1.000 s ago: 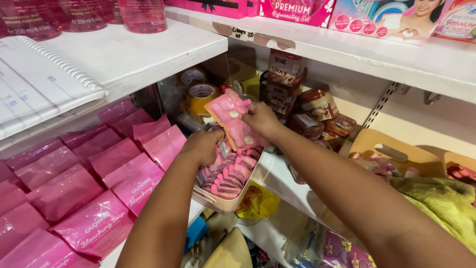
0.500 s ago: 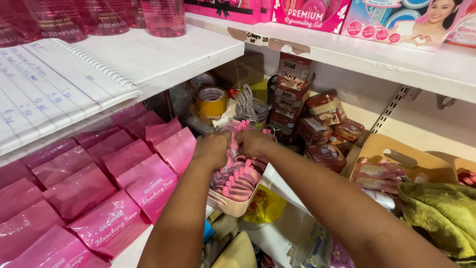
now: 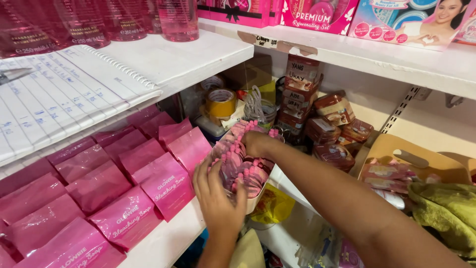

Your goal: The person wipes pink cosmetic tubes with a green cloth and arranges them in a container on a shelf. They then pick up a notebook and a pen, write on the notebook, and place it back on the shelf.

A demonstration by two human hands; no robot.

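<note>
- Nearest to you, your left hand (image 3: 218,196) lies palm-down with fingers spread flat against the near end of the cream tub (image 3: 251,202), fingertips on the pink-capped pouches (image 3: 243,166); it presses but is not clamped on anything.
- Just past it, the tub sits at the shelf corner, packed with those pouches standing in a tight row, caps up.
- At the tub's far end, your right hand (image 3: 256,143) is curled over the back of the row; fingers are hidden behind the pouches, so can't tell whether they're pinched on one.
- Left of your hands, flat pink foil packs (image 3: 148,183) lie overlapped in rows on the lower white shelf (image 3: 163,238), nearest ones touching the tub side.
- Below the tub, a yellow bag (image 3: 273,203) hangs in the gap.
- Right side, a yellow-green cloth (image 3: 446,213) is bunched beside a tan tray (image 3: 396,149).
- Behind the tub: roll of brown tape (image 3: 221,102), clear jar (image 3: 258,111), stack of brown-lidded tubs (image 3: 334,126).
- Upper left shelf holds an open spiral notebook (image 3: 64,99), with pink bottles (image 3: 178,17) behind it.
- Farthest, pink boxes (image 3: 317,12) line the top shelf.
</note>
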